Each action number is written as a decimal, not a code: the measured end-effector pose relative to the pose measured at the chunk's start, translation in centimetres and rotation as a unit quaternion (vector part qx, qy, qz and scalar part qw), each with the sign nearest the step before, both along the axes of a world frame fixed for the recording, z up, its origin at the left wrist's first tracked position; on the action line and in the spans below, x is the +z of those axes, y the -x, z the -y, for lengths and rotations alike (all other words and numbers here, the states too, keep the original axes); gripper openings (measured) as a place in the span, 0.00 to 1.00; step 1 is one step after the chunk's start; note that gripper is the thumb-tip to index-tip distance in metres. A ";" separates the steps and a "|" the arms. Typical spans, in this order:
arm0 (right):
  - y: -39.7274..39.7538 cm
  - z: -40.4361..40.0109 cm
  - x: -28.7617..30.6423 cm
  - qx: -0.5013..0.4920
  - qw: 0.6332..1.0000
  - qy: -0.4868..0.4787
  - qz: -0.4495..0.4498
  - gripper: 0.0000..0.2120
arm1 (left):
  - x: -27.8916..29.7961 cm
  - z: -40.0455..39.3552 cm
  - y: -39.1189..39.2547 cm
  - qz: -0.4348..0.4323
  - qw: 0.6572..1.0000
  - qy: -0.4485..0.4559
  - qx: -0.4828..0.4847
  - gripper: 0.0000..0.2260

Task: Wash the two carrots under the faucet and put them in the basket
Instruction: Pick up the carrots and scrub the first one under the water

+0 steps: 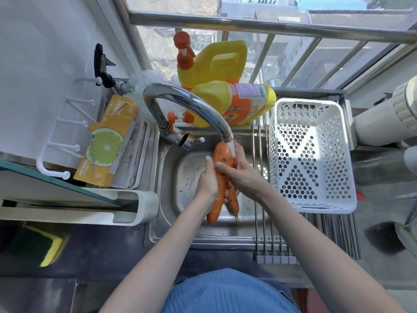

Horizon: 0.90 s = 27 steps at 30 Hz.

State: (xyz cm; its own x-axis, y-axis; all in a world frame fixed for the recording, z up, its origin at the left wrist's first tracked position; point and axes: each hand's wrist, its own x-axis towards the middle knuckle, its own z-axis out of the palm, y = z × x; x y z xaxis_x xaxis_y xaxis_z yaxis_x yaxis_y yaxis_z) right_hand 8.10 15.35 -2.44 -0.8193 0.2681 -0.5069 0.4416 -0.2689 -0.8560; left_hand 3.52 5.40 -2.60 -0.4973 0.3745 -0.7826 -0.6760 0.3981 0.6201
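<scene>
Both hands held two carrots under the running chrome faucet [187, 105].
The left hand [208, 181] curled round the big orange carrot [222, 168]; the right hand [242, 175] gripped it too, with the smaller carrot [233, 203] beneath, the white perforated plastic basket [312, 154] beside.

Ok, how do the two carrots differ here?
The larger carrot is thicker, brighter orange, and its top reaches the faucet stream; the smaller carrot is thinner, duller and sits lower, mostly hidden behind it. The left hand grips the larger carrot while the right hand rubs it. Both hang over the sink, tips pointing toward the person.
</scene>
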 end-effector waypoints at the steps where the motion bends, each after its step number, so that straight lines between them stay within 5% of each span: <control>1: 0.3 0.3 0.2 -0.011 1.000 -0.023 0.010 0.36 | -0.1 -0.1 0.0 -0.002 1.000 0.003 0.005 0.35; 6: 1.8 2.9 0.7 -0.125 0.980 -0.151 0.026 0.19 | -0.4 0.0 -0.1 0.007 0.999 0.023 0.031 0.35; 14: -0.6 -0.1 -0.8 0.044 0.998 0.053 0.007 0.28 | -0.7 0.5 -0.8 0.079 0.995 0.022 0.058 0.35; 19: 1.1 2.1 -0.3 -0.095 0.984 -0.140 0.049 0.11 | -1.5 -0.3 -1.7 -0.008 0.995 0.084 0.049 0.36; 27: -0.4 0.0 -2.2 0.034 0.997 0.064 0.022 0.28 | -0.8 0.1 -0.9 0.055 0.996 0.049 0.040 0.36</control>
State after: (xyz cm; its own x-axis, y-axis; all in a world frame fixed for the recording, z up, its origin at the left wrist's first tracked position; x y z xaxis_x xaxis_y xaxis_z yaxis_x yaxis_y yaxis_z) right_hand 8.48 15.38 -4.63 -0.8091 0.1442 -0.5697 0.4991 -0.3432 -0.7957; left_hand 4.42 5.29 -3.43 -0.4317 0.2560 -0.8649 -0.7696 0.3955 0.5012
